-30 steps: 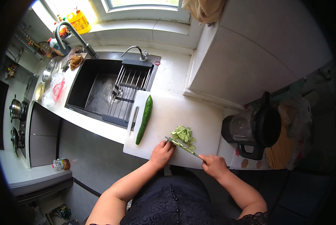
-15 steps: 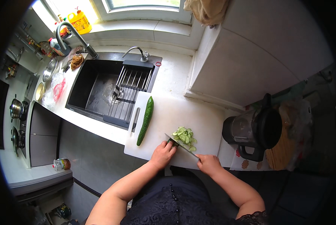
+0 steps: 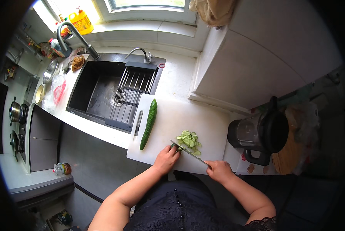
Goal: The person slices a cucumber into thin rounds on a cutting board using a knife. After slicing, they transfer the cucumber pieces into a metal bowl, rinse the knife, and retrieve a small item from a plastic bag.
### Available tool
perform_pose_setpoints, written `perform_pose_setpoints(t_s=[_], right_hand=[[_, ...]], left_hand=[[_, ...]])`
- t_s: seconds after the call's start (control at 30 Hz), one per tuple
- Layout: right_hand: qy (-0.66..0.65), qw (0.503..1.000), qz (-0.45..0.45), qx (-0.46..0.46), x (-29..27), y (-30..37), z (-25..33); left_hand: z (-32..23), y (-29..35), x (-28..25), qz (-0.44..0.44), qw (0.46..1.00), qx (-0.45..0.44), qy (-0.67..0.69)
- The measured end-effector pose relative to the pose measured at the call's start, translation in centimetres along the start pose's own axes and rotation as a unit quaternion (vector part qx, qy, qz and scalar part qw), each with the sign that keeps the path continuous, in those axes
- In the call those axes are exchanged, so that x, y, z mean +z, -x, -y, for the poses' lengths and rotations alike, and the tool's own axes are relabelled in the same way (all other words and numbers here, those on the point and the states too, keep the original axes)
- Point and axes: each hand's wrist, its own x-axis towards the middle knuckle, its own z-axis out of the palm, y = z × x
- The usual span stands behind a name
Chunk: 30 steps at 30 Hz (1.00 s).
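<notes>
On the white cutting board (image 3: 211, 115), my left hand (image 3: 167, 158) is closed over a short piece of cucumber (image 3: 173, 147), mostly hidden under the fingers. My right hand (image 3: 219, 170) grips the handle of a kitchen knife (image 3: 191, 153). The blade slants up and left, its tip close by my left fingertips at the cut end of the piece. Just beyond the blade lies a pile of thin pale green cucumber slices (image 3: 189, 138). A whole dark green cucumber (image 3: 148, 124) rests lengthwise near the board's left side, beside the handle slot.
Left of the board is a black sink (image 3: 88, 111) with a metal draining rack (image 3: 131, 90) across it. A blender jug (image 3: 253, 134) stands right of the board. Farther left are a plastic bag (image 3: 56, 92) and a steel bowl (image 3: 50, 71). The counter's front edge runs before me.
My right hand has drawn the knife slightly back toward the lower right. The left hand still holds the cucumber piece in nearly the same spot.
</notes>
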Motion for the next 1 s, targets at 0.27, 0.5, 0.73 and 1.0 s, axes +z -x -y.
perform_pose_setpoints(t_s=[0.27,0.5,0.73,1.0], right_hand=[[-0.020,1.000,-0.021,-0.009,3.3,-2.8,-0.4],[-0.047,0.997,-0.051,-0.024,1.8,-1.5,-0.5],[0.002,1.000,0.014,0.002,-0.1,-0.3,0.0],[-0.015,0.999,-0.026,-0.014,4.0,-2.9,-0.4]], left_hand=[[-0.1,-0.2,-0.4,-0.011,1.000,0.003,-0.004],[0.1,0.2,0.0,-0.022,1.000,0.006,-0.008],[0.0,0.1,-0.1,-0.024,1.000,0.010,0.002],[0.0,0.0,-0.3,-0.016,1.000,0.005,0.008]])
